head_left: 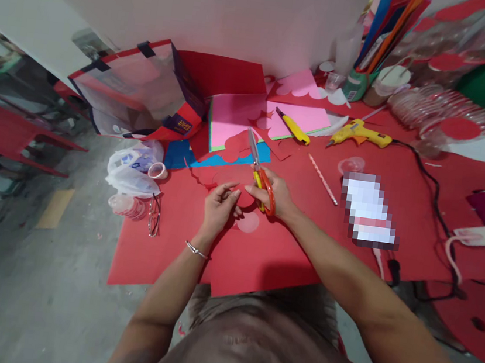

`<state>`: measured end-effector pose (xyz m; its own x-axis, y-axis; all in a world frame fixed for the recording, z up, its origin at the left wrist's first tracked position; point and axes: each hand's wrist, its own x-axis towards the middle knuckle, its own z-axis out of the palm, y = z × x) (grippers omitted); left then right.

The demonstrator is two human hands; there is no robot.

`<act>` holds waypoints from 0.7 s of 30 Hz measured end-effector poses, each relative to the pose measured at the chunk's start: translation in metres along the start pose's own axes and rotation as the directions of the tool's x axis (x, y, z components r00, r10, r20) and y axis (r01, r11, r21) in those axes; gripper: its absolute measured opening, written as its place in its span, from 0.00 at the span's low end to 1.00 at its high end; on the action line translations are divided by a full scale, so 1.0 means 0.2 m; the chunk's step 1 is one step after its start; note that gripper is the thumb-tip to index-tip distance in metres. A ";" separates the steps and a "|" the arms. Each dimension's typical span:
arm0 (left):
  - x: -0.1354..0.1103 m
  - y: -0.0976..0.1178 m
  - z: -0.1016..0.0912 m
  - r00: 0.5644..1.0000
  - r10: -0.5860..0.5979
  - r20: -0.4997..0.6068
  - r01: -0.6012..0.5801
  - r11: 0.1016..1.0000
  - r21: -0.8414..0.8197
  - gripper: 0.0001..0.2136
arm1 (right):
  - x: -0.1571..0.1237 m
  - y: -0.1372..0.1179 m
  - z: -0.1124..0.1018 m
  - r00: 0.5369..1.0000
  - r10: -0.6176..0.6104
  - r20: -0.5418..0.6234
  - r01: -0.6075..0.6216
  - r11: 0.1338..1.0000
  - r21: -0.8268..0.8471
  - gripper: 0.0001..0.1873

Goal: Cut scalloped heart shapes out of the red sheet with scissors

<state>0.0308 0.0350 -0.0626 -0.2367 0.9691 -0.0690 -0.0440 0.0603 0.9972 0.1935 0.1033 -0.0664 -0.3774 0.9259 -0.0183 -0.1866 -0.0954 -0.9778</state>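
My left hand [218, 209] pinches the left edge of a round piece of red paper [245, 198] just above the table. My right hand [281, 196] is wrapped round the red and yellow handles of a pair of scissors [254, 147], whose blades point away from me; its thumb reaches to the paper's right edge. Under the hands lies a pale round disc [248, 222], perhaps a clear lid. Beyond the blades are several cut red paper circles [234, 146]. A thin red paper scrap [194, 174] lies left of my left hand.
Sheets of pink paper [233, 115], a yellow utility knife [292, 127], a yellow glue gun [361, 135] and a pencil [322, 178] lie on the red table [162, 260]. A blurred-out phone [369, 209] is at right. Eyeglasses [154, 216] and a tote bag [142, 93] are left.
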 end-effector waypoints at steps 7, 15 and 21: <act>0.01 -0.02 0.01 1.000 0.002 -0.014 -0.002 1.000 0.007 0.23 | 0.03 0.04 -0.04 0.998 0.042 0.040 -0.041 0.999 -0.015 0.40; -0.01 -0.02 0.02 0.989 -0.001 0.145 -0.007 0.999 0.053 0.26 | 0.04 0.07 -0.06 0.999 0.041 0.022 -0.039 0.996 -0.079 0.38; -0.01 -0.02 0.03 0.997 0.030 0.073 -0.034 0.998 0.061 0.24 | 0.04 0.07 -0.05 0.999 0.047 0.010 -0.046 0.996 -0.072 0.38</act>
<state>0.0377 0.0338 -0.0663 -0.1663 0.9854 -0.0371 0.0229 0.0415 0.9989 0.1973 0.1128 -0.0821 -0.3945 0.9168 -0.0625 -0.1032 -0.1118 -0.9884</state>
